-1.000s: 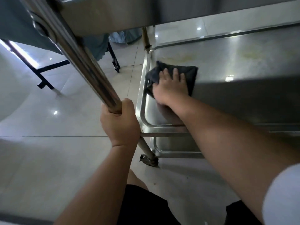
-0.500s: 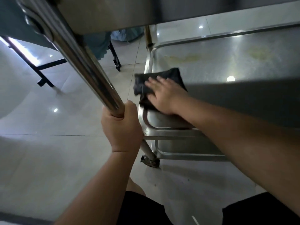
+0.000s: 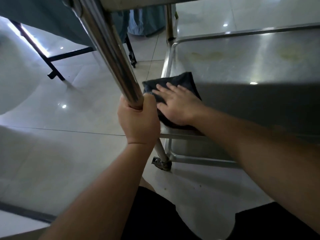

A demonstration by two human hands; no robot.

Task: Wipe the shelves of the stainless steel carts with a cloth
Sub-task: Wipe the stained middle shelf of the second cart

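Cloth: a dark folded cloth (image 3: 174, 87) lies on the middle shelf (image 3: 242, 66) of the stainless steel cart, at the shelf's near left corner, its left edge reaching the raised rim there.
Cloth and hands: the right hand (image 3: 178, 106) lies flat on top of the cloth and covers most of its near half; the far edge and left corner of the cloth show past the fingertips. The left hand (image 3: 138, 122) is just beside the cloth, to its left, and partly hides its near left part.
Right hand: palm down, fingers straight and slightly spread, pointing away and to the left, pressing the cloth against the shelf; nothing is curled round the cloth.
Right arm: bare forearm runs from the lower right up to the shelf, crossing over the shelf's front rim.
Left hand: fingers and thumb wrapped tightly round the cart's near upright post (image 3: 110, 54), knuckles toward the camera.
Left arm: bare forearm rises from the bottom edge, nearly straight, to the post.
Shelf: yellowish stains (image 3: 207, 55) lie on its far part, well apart from the cloth; a shadow covers its near part.
Lower shelf: its corner (image 3: 174, 153) shows below, next to a caster (image 3: 162, 163) on the tiled floor (image 3: 69, 153).
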